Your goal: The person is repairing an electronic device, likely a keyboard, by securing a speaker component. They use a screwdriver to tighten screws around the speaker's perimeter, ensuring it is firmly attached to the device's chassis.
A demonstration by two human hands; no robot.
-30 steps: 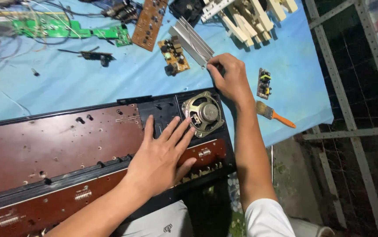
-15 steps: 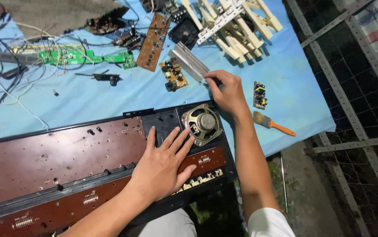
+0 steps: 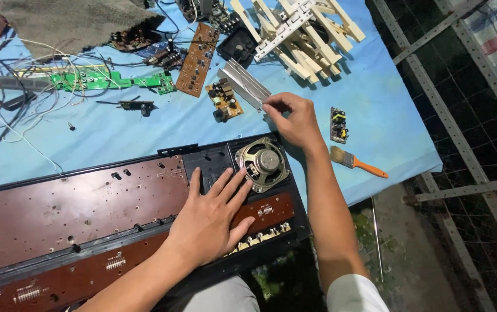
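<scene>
Hands working over an opened keyboard chassis point(image 3: 75, 219) on a blue table point(image 3: 387, 138).

The chassis is lying with its long axis running left to right, speaker point(image 3: 262, 163) facing up at its right end. The left hand point(image 3: 211, 216) is pressing flat on it, fingers spread wide. The right hand point(image 3: 294, 121) is pinching the near end of a ribbed metal heatsink point(image 3: 243, 84), which is slanting away up-left.

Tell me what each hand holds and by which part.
The right hand pinches the near end of the heatsink with its fingertips. The left hand holds nothing; it lies flat on the keyboard chassis beside the speaker.
</scene>
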